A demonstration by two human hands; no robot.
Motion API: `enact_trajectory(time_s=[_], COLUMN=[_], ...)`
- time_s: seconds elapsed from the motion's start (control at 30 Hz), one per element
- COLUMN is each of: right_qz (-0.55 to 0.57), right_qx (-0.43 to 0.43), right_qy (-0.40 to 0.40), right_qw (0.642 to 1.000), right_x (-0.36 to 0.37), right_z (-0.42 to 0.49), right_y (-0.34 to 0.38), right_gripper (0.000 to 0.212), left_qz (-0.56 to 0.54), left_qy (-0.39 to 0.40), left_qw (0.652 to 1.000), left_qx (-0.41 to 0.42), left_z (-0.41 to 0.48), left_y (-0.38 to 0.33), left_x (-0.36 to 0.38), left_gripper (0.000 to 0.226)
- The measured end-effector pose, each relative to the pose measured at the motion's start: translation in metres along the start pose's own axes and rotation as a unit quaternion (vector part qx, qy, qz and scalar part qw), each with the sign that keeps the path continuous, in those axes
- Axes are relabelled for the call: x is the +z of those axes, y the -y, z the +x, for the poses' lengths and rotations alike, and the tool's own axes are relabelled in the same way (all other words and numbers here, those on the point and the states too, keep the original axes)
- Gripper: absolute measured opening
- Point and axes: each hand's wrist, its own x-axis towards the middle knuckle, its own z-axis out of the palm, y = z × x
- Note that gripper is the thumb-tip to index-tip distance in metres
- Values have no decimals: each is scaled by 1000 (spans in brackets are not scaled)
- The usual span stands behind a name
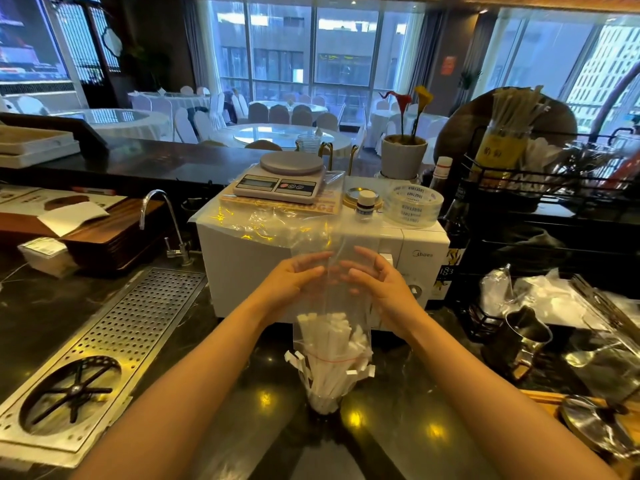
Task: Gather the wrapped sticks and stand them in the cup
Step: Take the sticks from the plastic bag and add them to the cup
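Both hands – left hand [294, 282], right hand [377, 285] – pinch the clear plastic bag [332, 306] upside down over the cup [323, 403] on the dark counter [242, 410], wrapped sticks [329, 358] sliding into it – bag's mouth around them

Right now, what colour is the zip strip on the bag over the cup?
Red: a thin line across the clear bag, at the zip strip, in the head view.
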Motion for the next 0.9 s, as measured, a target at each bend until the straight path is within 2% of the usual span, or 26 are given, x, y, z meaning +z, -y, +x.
enact_trajectory(time_s=[0.2, 0.43, 0.6, 0.9], right_qz=[-6, -10, -27, -62], right_qx=[5, 38, 23, 21], right_qy=[-7, -18, -51, -144], right_qw=[1000, 999, 998, 987], right_x=[2, 0, -2, -23], right_z=[-1, -10, -19, -44], right_y=[5, 6, 9, 16], right_gripper=[54, 59, 39, 18], left_qz=[7, -63, -94, -156], left_qy=[-50, -111, -139, -158], left_qw=[999, 991, 985, 974], left_qx=[18, 37, 41, 42], left_z=[2, 5, 4, 6], left_y=[-12, -28, -39, -49], left_x=[3, 4, 11, 38], left_gripper=[27, 24, 19, 15])
